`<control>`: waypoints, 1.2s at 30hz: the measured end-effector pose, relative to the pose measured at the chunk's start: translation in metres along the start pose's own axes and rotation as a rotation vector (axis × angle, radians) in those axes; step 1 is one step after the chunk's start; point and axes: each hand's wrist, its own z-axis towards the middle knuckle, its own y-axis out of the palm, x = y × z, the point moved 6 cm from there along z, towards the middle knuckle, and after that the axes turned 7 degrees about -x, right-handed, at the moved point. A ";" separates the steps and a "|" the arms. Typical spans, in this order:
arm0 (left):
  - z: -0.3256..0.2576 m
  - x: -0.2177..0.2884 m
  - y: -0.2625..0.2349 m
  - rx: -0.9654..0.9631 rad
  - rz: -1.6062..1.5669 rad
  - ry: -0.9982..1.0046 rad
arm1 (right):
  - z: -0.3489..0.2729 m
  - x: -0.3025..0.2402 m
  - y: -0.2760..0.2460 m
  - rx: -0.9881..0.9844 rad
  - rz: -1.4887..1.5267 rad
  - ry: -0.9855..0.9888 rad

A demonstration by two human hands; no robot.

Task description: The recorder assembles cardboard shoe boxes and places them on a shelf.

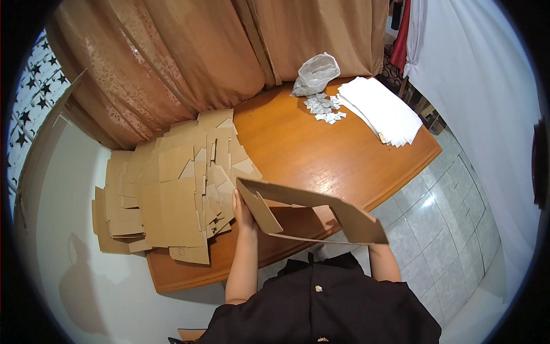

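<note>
A brown cardboard box (298, 193), folded out into an open frame of walls, is held up in front of me over the near edge of the table. My left hand (243, 213) is closed on its left wall, fingers against the outer side. At the box's right end, my right hand (378, 249) is mostly hidden behind the cardboard. Only a bit of it and the forearm show, so its fingers cannot be made out. Left of the box lies a large, uneven pile of flattened cardboard boxes (169, 195), close to my left hand.
The brown wooden table (286, 137) carries a clear plastic bag (317, 74), small pale packets (324, 107) and a stack of white sheets (381, 112) at the far right. Brown curtains (160, 51) hang behind it; a white cloth (475, 103) hangs at right above the tiled floor (441, 229).
</note>
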 end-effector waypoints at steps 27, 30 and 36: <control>0.019 -0.098 -0.073 -0.107 0.095 -0.343 | 0.055 0.097 -0.095 0.316 -0.464 0.258; 0.055 -0.124 -0.129 -0.112 0.482 -0.149 | 0.071 0.121 -0.105 0.354 -0.545 0.422; 0.062 -0.093 -0.112 -0.016 0.785 0.010 | 0.083 0.083 -0.113 0.471 -0.358 0.479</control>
